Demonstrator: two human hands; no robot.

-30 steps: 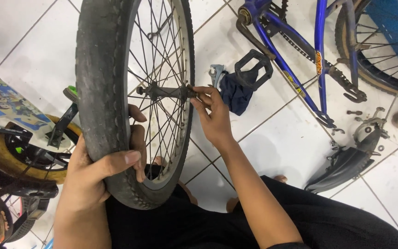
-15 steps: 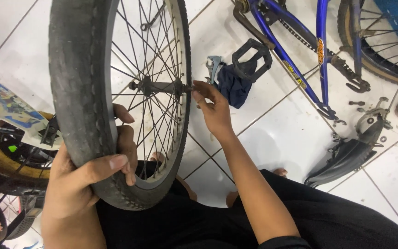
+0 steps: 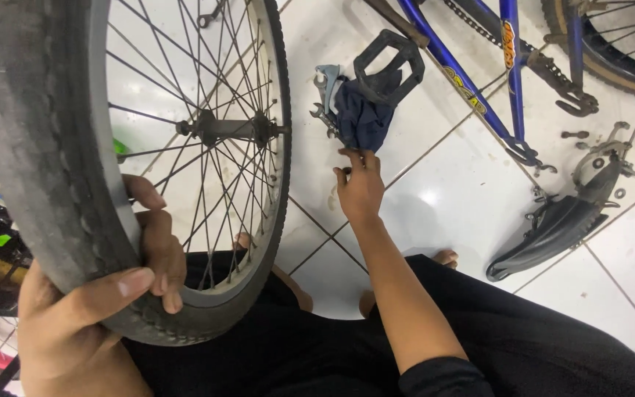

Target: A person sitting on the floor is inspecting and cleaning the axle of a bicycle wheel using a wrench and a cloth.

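Observation:
My left hand (image 3: 104,294) grips the black tyre of a spoked bicycle wheel (image 3: 53,169) held upright over my lap, thumb on the tread and fingers hooked inside the rim. The wheel's hub and axle (image 3: 225,129) sit in the middle of the spokes. My right hand (image 3: 359,185) is stretched out over the white tiled floor, fingers slightly apart, fingertips at the edge of a dark blue rag (image 3: 365,117). Metal wrenches (image 3: 326,92) lie against the rag, beside a black pedal (image 3: 391,59).
A blue bicycle frame (image 3: 472,81) with its chain lies on the floor at the upper right. A black saddle (image 3: 560,224) and small loose metal parts (image 3: 597,158) are at the right. More wheels and coloured parts crowd the left edge. My black-trousered legs fill the bottom.
My right hand has left the wheel's axle and moved right and down to the rag on the floor. The wheel has come closer to the camera, still held by my left hand.

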